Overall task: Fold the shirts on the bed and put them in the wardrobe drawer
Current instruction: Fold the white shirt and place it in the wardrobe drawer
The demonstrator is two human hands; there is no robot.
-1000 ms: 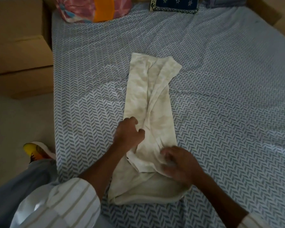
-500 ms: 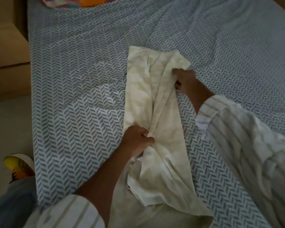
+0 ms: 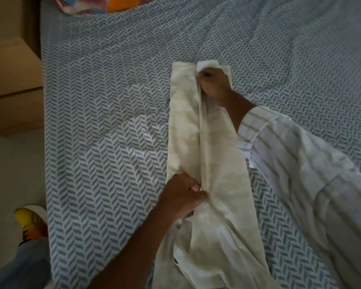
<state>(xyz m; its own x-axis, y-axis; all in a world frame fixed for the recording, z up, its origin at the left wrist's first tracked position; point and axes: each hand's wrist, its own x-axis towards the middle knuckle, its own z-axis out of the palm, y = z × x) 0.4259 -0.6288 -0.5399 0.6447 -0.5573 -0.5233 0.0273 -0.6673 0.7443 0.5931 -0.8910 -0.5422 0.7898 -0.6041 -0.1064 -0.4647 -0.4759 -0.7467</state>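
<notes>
On the bed (image 3: 113, 122), covered by a grey herringbone sheet, a cream shirt (image 3: 183, 130) lies as a long narrow strip running away from the person, its near end bunched and loose. The strip's far end is gripped by the right hand (image 3: 214, 84), whose fingers are curled round a fold of cloth, while the middle of the strip is pinched by the left hand (image 3: 182, 197), thumb and fingers closed on the central crease. The step in hand is judged to be the lengthwise fold, with the right flap being laid over the left. For this to be done well, the cloth between the two hands should be kept taut so that the crease runs straight, and the far corner should be drawn level with the other corner before it is released. The upper layer should then be smoothed flat from the crease outward, and the rumpled near end straightened, before any crosswise fold is attempted. A bright patterned cushion (image 3: 104, 3) lies at the head of the bed. No wardrobe drawer is in view.
</notes>
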